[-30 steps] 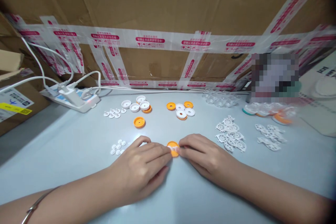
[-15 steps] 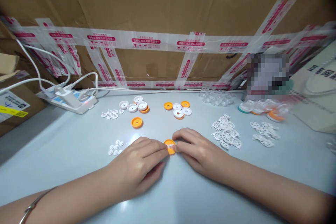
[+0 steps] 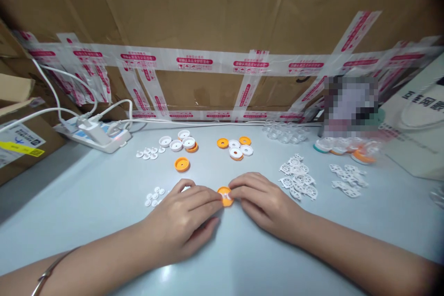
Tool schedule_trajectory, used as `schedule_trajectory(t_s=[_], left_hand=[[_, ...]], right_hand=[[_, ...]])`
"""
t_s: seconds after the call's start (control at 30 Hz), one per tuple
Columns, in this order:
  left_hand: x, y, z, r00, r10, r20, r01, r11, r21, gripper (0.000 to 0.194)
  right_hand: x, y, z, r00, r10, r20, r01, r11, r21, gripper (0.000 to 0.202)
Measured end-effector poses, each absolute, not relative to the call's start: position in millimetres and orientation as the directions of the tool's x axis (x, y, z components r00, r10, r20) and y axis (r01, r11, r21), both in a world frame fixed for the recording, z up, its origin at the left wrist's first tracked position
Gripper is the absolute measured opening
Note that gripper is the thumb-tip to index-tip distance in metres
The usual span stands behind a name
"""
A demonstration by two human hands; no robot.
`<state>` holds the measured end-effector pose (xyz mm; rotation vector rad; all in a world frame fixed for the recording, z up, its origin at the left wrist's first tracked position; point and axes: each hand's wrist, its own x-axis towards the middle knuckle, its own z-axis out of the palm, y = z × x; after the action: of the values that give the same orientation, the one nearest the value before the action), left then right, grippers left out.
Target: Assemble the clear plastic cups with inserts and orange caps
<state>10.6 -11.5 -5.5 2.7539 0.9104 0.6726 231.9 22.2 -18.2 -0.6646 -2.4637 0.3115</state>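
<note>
An orange round plastic base lies on the table between my hands, with a small white plastic part across its middle. My left hand has its fingertips pressed together at the base's left edge, by the white part's end. From the opposite side, my right hand pinches at the right edge. My fingers hide part of both pieces. Small white gears lie left of my left hand, partly covered by it. Another orange round base sits farther back.
White and orange round caps and flat rings lie behind my hands. White lattice-like parts and clear plastic covers are at right. A power strip with cables stands at left. A large taped cardboard box walls off the back.
The camera view has tilted and shifted slightly. Both hands stay at the orange base, their fingers shifted only a little, and more of the white part's centre shows between them.
</note>
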Motion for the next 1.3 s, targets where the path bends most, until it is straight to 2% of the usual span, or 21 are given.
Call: schedule_trajectory(t_s=[0.2,0.33,0.43,0.57,0.7,0.93,1.03,1.2,1.3], left_hand=[[6,-13,-2,0.676,0.584,0.449,0.541,-0.808,0.234,0.032],[-9,-1,12,0.608,0.568,0.555,0.630,-0.770,0.098,0.024],[-31,18,26,0.520,0.628,0.579,0.762,-0.647,0.018,0.018],[-64,48,31,0.398,0.809,0.433,0.885,-0.462,0.050,0.023],[-80,67,16,0.356,0.892,0.278,0.909,-0.400,0.118,0.026],[-62,60,10,0.463,0.860,0.214,0.815,-0.508,0.279,0.031],[-54,55,7,0.503,0.844,0.186,0.799,-0.536,0.272,0.034],[-51,52,3,0.529,0.830,0.177,0.793,-0.558,0.244,0.026],[-53,53,7,0.537,0.825,0.176,0.784,-0.565,0.258,0.030]], right_hand=[[233,22,-21,-0.639,0.607,0.473,0.414,0.789,-0.453,0.025],[232,20,-19,-0.636,0.660,0.400,0.449,0.738,-0.504,0.022],[230,20,-15,-0.675,0.658,0.334,0.453,0.727,-0.517,0.028],[228,19,-13,-0.686,0.671,0.280,0.482,0.708,-0.516,0.028],[226,18,-13,-0.683,0.683,0.259,0.504,0.697,-0.509,0.024],[225,18,-12,-0.673,0.702,0.231,0.518,0.671,-0.530,0.020],[225,19,-11,-0.673,0.702,0.236,0.514,0.672,-0.533,0.019],[225,19,-12,-0.672,0.696,0.252,0.504,0.679,-0.534,0.020],[225,18,-12,-0.671,0.699,0.246,0.507,0.676,-0.535,0.019]])
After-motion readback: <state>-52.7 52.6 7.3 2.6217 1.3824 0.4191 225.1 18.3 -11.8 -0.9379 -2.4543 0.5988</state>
